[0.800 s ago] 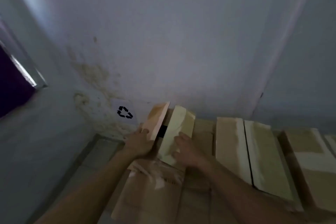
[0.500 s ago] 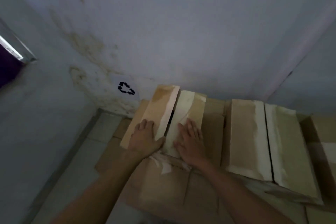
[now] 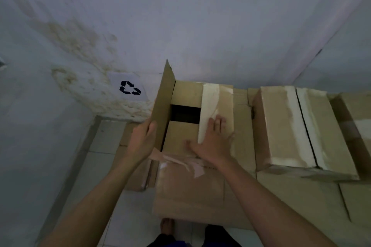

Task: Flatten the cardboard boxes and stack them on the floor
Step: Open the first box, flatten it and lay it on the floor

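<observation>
A brown cardboard box (image 3: 190, 188) stands in front of me with its top partly open. My left hand (image 3: 143, 139) grips the left top flap (image 3: 163, 104), which stands nearly upright. My right hand (image 3: 212, 142) lies flat, fingers spread, on the right flap (image 3: 215, 104), which bears pale tape and is still folded down. Between the flaps the two inner flaps show, with a dark gap (image 3: 185, 114) into the box. Torn tape (image 3: 180, 161) hangs at the near top edge.
More taped boxes (image 3: 285, 128) stand in a row to the right against the wall. Flat cardboard (image 3: 133, 178) lies on the tiled floor at the left. A recycling sign (image 3: 129, 87) marks the stained wall. My bare foot (image 3: 167, 226) is near the box.
My left hand has taken hold of the left flap and swung it up to nearly upright, exposing the inner flaps. My right hand stays pressed on the right flap. The view has tilted down.
</observation>
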Action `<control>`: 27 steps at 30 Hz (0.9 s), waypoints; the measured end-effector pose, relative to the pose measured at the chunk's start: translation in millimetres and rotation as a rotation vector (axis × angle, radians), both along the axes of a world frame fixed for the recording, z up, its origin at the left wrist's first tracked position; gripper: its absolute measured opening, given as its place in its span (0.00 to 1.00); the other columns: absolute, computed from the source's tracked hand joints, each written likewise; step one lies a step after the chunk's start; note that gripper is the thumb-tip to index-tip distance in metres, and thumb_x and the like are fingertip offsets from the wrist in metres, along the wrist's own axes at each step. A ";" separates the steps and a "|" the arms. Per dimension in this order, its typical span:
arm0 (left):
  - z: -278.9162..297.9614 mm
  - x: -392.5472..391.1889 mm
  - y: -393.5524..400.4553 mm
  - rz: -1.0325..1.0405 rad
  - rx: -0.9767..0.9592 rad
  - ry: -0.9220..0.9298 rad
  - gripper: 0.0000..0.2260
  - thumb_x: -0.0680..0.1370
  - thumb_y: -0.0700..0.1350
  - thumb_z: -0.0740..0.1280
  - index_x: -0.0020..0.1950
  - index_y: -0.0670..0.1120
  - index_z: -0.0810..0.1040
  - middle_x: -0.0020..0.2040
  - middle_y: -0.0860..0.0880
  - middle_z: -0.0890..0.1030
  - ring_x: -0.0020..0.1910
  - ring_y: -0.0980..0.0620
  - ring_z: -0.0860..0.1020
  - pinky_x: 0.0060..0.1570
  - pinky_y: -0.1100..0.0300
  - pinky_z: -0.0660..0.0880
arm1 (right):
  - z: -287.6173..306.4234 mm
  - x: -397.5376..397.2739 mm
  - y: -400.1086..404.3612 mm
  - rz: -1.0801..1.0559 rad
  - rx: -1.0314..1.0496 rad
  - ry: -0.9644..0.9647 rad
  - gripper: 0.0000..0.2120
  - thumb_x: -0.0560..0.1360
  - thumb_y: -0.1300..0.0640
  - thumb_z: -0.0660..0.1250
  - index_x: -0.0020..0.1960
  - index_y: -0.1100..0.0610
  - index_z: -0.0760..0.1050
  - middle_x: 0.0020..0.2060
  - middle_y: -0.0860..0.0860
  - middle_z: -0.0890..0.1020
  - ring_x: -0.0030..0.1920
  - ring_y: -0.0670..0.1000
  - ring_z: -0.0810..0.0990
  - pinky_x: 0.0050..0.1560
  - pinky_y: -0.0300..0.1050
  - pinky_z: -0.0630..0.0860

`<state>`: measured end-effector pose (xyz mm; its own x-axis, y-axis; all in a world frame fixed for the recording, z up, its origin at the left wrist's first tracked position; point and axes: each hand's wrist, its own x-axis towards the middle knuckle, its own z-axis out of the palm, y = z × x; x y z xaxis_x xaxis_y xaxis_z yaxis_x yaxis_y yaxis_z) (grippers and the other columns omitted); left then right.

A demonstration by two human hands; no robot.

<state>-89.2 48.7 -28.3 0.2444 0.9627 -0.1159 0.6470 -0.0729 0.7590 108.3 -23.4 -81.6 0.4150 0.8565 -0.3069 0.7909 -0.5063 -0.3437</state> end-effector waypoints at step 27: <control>8.9 -6.3 20.1 -0.182 0.209 0.184 0.07 0.83 0.38 0.58 0.60 0.39 0.69 0.41 0.43 0.78 0.35 0.47 0.76 0.30 0.57 0.70 | 27.7 36.1 -5.4 -0.241 -0.141 -0.154 0.26 0.80 0.64 0.55 0.78 0.66 0.58 0.79 0.58 0.54 0.79 0.58 0.52 0.78 0.53 0.55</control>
